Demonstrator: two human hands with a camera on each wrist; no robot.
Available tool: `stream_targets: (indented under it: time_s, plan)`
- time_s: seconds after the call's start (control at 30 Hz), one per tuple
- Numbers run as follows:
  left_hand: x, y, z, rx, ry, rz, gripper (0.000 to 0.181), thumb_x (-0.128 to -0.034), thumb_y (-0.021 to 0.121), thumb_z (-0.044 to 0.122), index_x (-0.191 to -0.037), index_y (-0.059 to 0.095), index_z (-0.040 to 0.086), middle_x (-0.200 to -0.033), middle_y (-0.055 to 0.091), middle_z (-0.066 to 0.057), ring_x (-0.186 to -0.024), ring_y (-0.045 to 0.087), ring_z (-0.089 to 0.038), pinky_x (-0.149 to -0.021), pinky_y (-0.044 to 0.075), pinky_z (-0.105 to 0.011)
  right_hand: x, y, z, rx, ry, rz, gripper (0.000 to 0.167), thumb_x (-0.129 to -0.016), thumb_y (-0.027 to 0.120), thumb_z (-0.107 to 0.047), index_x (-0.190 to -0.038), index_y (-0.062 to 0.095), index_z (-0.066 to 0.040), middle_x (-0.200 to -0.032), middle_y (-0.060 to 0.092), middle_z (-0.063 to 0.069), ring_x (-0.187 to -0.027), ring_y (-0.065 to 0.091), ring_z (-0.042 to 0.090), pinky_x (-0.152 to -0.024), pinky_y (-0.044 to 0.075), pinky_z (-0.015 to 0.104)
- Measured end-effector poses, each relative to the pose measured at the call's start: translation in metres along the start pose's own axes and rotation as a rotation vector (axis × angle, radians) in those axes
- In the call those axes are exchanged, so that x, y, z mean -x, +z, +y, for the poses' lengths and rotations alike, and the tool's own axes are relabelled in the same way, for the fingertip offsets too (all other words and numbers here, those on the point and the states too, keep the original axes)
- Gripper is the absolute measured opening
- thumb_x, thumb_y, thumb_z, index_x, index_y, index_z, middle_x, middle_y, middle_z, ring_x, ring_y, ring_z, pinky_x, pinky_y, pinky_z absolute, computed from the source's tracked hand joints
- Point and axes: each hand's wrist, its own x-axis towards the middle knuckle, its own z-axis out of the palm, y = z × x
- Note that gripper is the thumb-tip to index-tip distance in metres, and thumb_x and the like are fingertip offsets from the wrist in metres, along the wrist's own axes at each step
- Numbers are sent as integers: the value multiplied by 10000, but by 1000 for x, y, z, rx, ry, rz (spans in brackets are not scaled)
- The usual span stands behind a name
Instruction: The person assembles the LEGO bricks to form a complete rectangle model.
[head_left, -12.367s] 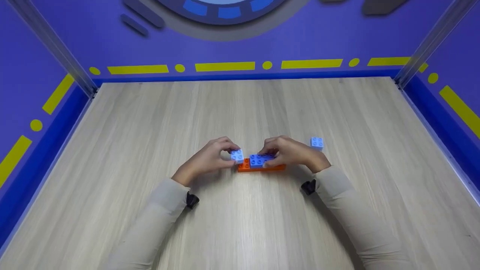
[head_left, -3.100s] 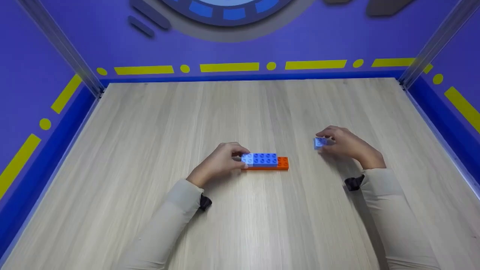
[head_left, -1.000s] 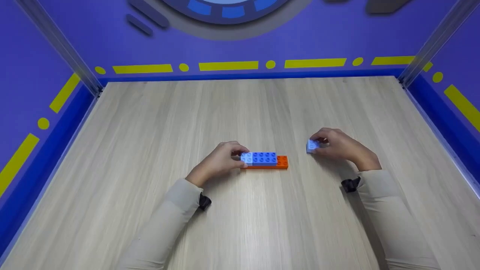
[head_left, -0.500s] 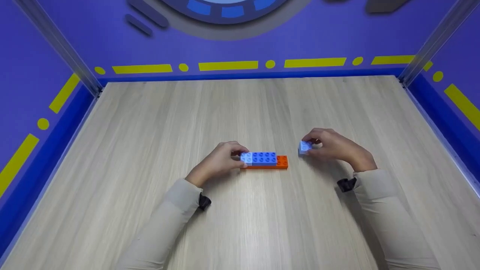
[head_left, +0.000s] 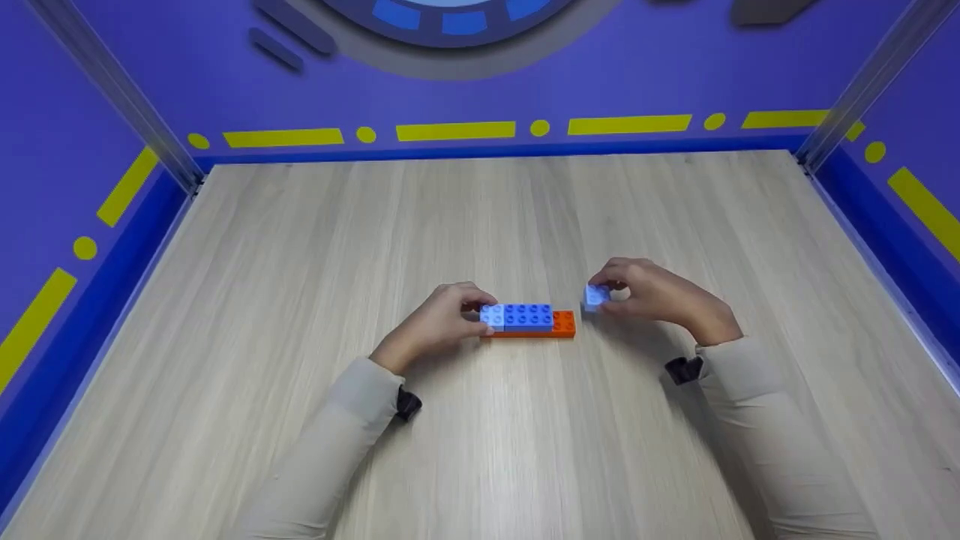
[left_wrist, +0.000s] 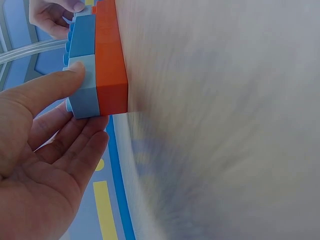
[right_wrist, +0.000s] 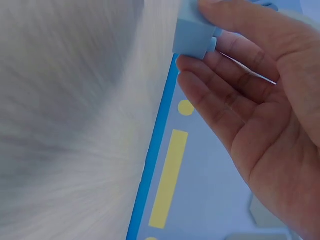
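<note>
An orange toy building brick (head_left: pixel 564 324) lies lengthwise in the middle of the table. On top of it sit a light blue square brick (left_wrist: pixel 84 97) at the left end and a longer darker blue brick (head_left: pixel 529 318) beside it; the orange studs at the right end are bare. My left hand (head_left: pixel 435 324) pinches the light blue brick on the stack between thumb and fingers. A second light blue square brick (right_wrist: pixel 192 30) is held by my right hand (head_left: pixel 652 295), just right of the stack's bare end and apart from it.
The wooden table (head_left: pixel 480 225) is bounded by a purple back wall (head_left: pixel 480 97) with yellow marks and by side walls. Dark wrist-worn devices (head_left: pixel 684 370) sit at both sleeves.
Over the last second my right hand has carried its light blue brick leftward, closer to the orange brick's bare end. My left hand has stayed on the stack.
</note>
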Motion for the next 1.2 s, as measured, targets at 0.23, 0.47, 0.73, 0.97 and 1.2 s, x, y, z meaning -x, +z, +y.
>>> stream_targets:
  time_s: [0.23, 0.47, 0.73, 0.97, 1.2]
  plan:
    - [-1, 1, 0, -9, -14, -3, 354, -820, 751, 106, -1163, 679, 58, -1112, 650, -58, -1048, 601, -182, -951, 495, -349, -2, 3, -8, 18, -30, 0, 314, -846, 700, -108, -1147, 676, -23, -1092, 653, 89, -982, 616, 259, -883, 534, 442]
    - [0, 1, 1, -13, -38, -5, 364, -820, 754, 115, -1174, 677, 73, -1112, 644, -37, -1031, 583, -158, -951, 490, -342, -3, 6, -15, 30, -66, -13, 302, -852, 692, -100, -1143, 675, -21, -1091, 656, 94, -999, 628, 267, -891, 534, 441]
    - [1, 1, 2, -7, -18, 0, 351, -821, 751, 103, -1162, 679, 63, -1103, 655, -46, -1026, 593, -170, -935, 496, -348, -5, 9, -22, 45, -123, -11, 291, -845, 715, -125, -1117, 685, -25, -1070, 658, 80, -974, 632, 240, -864, 544, 419]
    - [-1, 1, 1, -14, -10, 1, 333, -815, 750, 83, -1142, 686, 58, -1099, 659, -48, -1020, 592, -170, -941, 496, -348, -6, 11, -26, 63, -176, -6, 269, -842, 715, -102, -1100, 692, -27, -1052, 659, 68, -965, 641, 210, -847, 549, 387]
    - [-2, 1, 1, -19, -13, 1, 338, -815, 752, 84, -1146, 686, 57, -1092, 660, -50, -1004, 595, -165, -912, 508, -339, -8, 13, -32, 78, -186, -18, 273, -839, 727, -115, -1101, 694, -45, -1049, 654, 56, -957, 632, 199, -840, 551, 386]
